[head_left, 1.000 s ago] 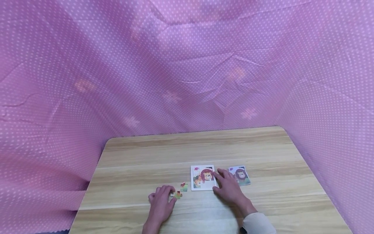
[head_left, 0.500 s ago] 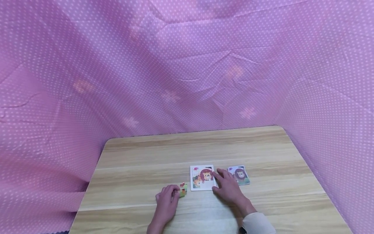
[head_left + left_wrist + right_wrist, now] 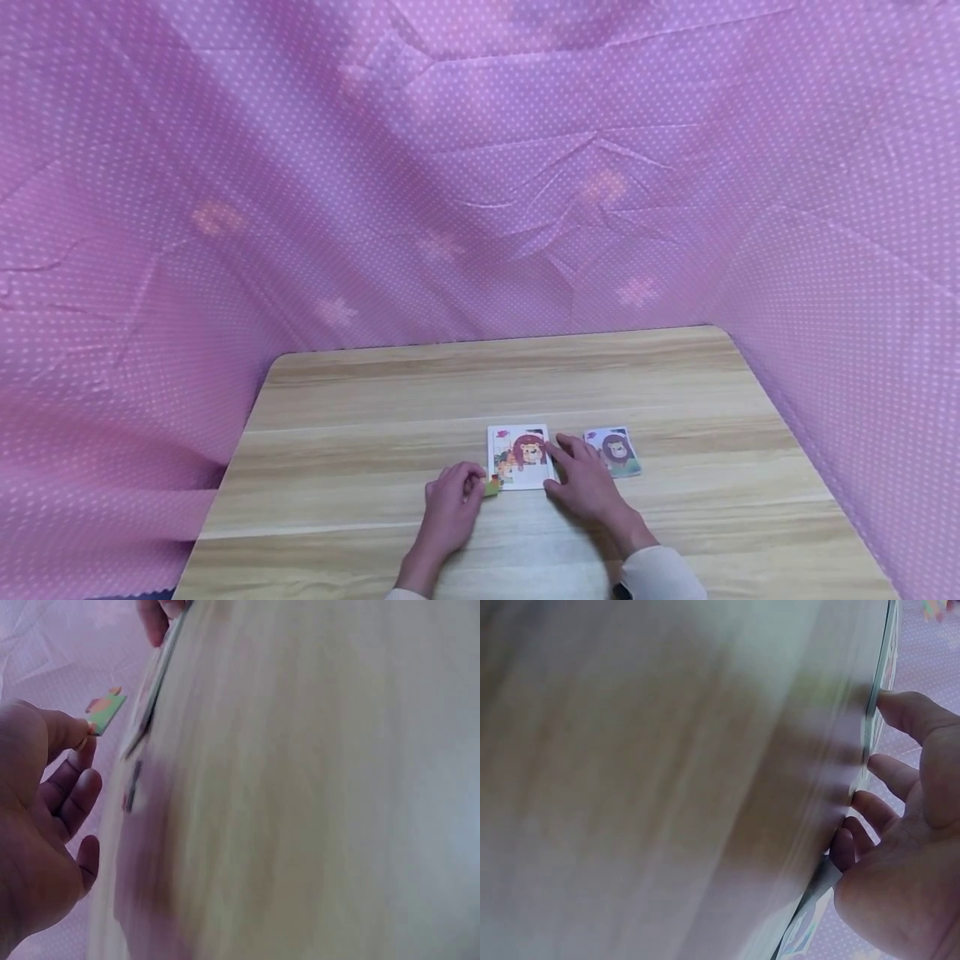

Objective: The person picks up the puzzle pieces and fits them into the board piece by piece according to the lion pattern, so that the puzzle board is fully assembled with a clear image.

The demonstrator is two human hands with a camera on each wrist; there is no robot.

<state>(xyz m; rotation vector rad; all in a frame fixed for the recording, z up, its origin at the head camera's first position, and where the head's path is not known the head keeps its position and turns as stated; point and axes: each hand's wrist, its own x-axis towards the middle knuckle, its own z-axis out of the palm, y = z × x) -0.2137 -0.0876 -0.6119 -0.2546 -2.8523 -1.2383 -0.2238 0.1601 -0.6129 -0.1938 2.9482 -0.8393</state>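
Observation:
My left hand (image 3: 450, 510) pinches a green and orange jigsaw piece (image 3: 107, 712) between thumb and fingers. In the left wrist view the piece is lifted above the table, close to the near left corner of a white-framed puzzle board (image 3: 534, 479). A lion picture is partly laid in that board, with a bare white patch at its lower right. My right hand (image 3: 588, 485) rests at the board's right edge, thumb and index finger touching the frame and fingers loosely spread. Another jigsaw piece (image 3: 132, 786) lies on the table below my left hand; in the head view that hand hides it.
A lion picture card (image 3: 618, 450) lies right of the board, partly behind my right hand. The wood-grain table (image 3: 360, 400) has rounded far corners. Pink dotted cloth (image 3: 480, 208) hangs around its back and sides.
My left hand has moved right from the loose pieces toward the board, carrying a jigsaw piece. My right hand has stayed at the board's edge.

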